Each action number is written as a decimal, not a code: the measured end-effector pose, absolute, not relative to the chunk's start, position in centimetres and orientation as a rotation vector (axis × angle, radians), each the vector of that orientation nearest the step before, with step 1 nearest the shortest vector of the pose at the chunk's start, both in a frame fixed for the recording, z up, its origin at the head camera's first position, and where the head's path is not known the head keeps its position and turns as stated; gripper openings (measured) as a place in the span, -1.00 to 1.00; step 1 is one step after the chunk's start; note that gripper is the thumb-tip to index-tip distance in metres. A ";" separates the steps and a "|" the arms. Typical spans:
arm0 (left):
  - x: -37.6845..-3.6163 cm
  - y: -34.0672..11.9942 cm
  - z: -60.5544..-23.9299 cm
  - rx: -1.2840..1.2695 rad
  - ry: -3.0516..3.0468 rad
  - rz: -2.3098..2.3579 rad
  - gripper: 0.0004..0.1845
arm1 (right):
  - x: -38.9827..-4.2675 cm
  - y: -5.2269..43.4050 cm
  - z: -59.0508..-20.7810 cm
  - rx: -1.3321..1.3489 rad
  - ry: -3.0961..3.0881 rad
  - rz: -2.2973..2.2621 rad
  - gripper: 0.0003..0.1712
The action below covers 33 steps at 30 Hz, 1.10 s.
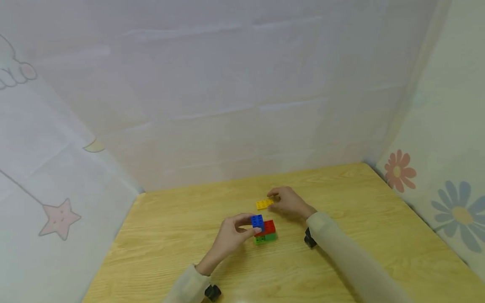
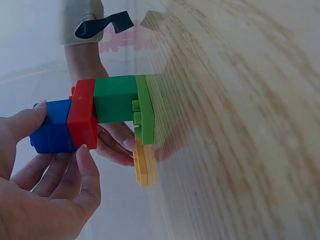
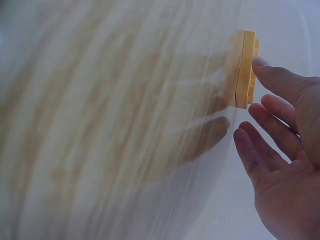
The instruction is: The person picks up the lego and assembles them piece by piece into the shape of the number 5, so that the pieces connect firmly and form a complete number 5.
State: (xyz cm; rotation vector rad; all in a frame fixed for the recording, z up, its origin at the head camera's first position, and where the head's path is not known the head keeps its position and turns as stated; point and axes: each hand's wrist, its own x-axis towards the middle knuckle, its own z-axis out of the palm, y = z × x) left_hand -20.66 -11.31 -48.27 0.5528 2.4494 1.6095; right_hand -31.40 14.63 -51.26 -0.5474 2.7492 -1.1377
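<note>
A small stack of toy building bricks stands on the table: a light green flat brick at the bottom, a dark green brick, a red brick, and a blue brick on top. My left hand pinches the blue brick between thumb and fingers, a fingertip reaching the red one. Just beyond the stack a flat yellow brick lies studs up. Beside it is my right hand, fingers loosely bent and apart; in the right wrist view its thumb tip is at the yellow brick's studded side, contact unclear.
The wooden table reflects the hands and bricks. Pale cloth walls rise behind and on both sides, with a star printed at left and flowers at right. Dark straps sit on both wrists.
</note>
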 end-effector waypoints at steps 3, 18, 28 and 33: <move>-20.6 -11.2 -48.3 0.553 2.443 1.612 -0.56 | -31.4 14.5 -51.4 -0.533 2.747 -1.133 -0.49; -20.4 -11.1 -48.2 0.562 2.463 1.598 -0.54 | -31.9 14.7 -51.3 -0.593 2.772 -1.091 -0.54; -20.3 -11.2 -48.2 0.558 2.460 1.599 -0.54 | -32.1 14.6 -51.4 -0.590 2.767 -1.081 -0.56; -20.3 -11.1 -48.2 0.567 2.457 1.603 -0.54 | -32.3 14.7 -51.6 -0.617 2.764 -1.051 -0.57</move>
